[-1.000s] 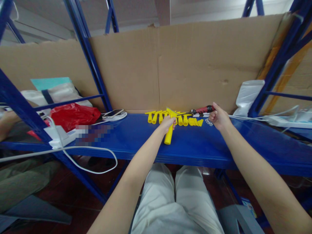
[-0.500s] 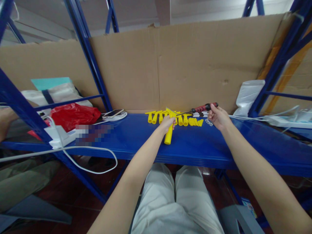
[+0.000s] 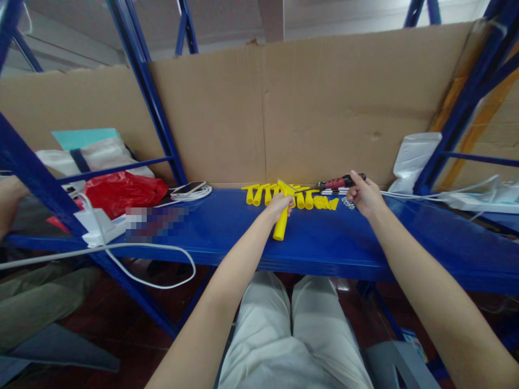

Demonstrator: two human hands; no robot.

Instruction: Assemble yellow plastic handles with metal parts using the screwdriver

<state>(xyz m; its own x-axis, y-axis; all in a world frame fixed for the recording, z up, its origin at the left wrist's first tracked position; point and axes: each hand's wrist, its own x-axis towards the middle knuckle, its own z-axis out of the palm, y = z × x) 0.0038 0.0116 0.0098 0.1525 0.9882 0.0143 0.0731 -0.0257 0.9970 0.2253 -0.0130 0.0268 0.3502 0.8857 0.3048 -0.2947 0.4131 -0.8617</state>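
Observation:
My left hand (image 3: 280, 206) is closed around the handle of a yellow plastic scraper (image 3: 279, 229), its wide head pointing away from me. A screwdriver (image 3: 335, 182) with a red and black handle lies nearly level, and my right hand (image 3: 365, 195) grips its handle end. The screwdriver's thin shaft reaches left to the scraper's head; whether the tip sits in a screw is too small to tell. Behind my left hand stands a row of similar yellow scrapers (image 3: 250, 195). Several small yellow plastic pieces (image 3: 323, 203) lie right of them, beside a little pile of screws (image 3: 347, 203).
The blue shelf (image 3: 219, 227) is backed by a cardboard sheet (image 3: 324, 108). At left are a phone (image 3: 188, 188) on a coiled white cable, a red plastic bag (image 3: 124, 192) and a white power strip (image 3: 103, 229). A clear bag (image 3: 416, 162) leans at right. Another person's hand (image 3: 12, 197) shows far left.
The screwdriver's handle has dropped and shifted very slightly to the right, with my right hand's fingers a little changed around it. My left hand and the scraper have hardly moved.

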